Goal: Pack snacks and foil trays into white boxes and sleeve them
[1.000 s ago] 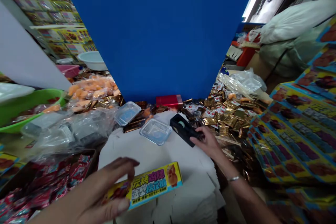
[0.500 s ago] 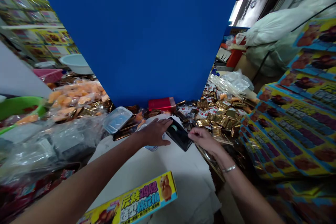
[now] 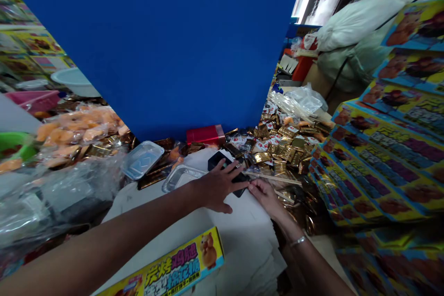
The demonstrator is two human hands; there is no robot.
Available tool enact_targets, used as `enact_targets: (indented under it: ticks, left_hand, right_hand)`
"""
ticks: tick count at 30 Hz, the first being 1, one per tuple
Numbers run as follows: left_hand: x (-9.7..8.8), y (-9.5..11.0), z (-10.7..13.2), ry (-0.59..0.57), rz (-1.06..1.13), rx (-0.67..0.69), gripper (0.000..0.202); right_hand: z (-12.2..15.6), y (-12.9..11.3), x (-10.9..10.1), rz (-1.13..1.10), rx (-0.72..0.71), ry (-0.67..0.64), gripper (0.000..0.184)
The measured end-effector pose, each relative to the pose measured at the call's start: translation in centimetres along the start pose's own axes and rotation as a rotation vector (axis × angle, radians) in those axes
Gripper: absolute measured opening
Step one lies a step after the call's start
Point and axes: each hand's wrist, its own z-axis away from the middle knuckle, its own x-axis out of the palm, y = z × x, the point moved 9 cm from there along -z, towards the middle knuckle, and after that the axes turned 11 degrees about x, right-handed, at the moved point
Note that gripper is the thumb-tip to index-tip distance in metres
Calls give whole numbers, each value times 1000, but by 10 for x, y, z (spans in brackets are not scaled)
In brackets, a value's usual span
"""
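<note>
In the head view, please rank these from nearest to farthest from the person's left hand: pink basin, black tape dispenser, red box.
From the left hand:
1. Black tape dispenser: partly covered by the hand.
2. Red box: beyond the dispenser, slightly left.
3. Pink basin: far off at the left.

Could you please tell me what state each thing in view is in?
Tape dispenser: partly covered by the left grip
Left grip: fingers spread
Right grip: fingertips together; anything held is unclear
Front yellow box: lying down, cut off by the frame
Left tray: tilted
Middle tray: partly hidden by the left arm
Red tin: open or shut unclear
Right-hand boxes: stacked
White sack: bulging
</note>
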Motion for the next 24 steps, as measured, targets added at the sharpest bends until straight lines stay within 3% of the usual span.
enact_targets:
  ticks: [7, 10, 13, 16, 18, 22, 24]
  left_hand:
    - [6, -4, 4, 2, 121, -36, 96]
    - [-12, 3, 12, 100, 238, -73, 96]
    - [-40, 22, 20, 235, 420, -111, 76]
    - [-59, 50, 29, 332, 633, -148, 36]
    - [-69, 60, 44, 473, 657, -246, 16]
    - [-86, 81, 98, 761, 402, -352, 16]
    - [-84, 89, 129, 844, 449, -416, 18]
  right_hand:
    - [17, -10, -15, 94, -91, 167, 35]
    - [46, -28, -21, 3, -122, 157, 31]
    - [79, -59, -13, -113, -171, 63, 27]
    - [106, -93, 4, -83, -252, -6, 27]
    - [119, -107, 17, -60, -279, -35, 26]
    - [141, -116, 36, -121, -274, -60, 19]
    - [153, -119, 44, -165, -285, -87, 15]
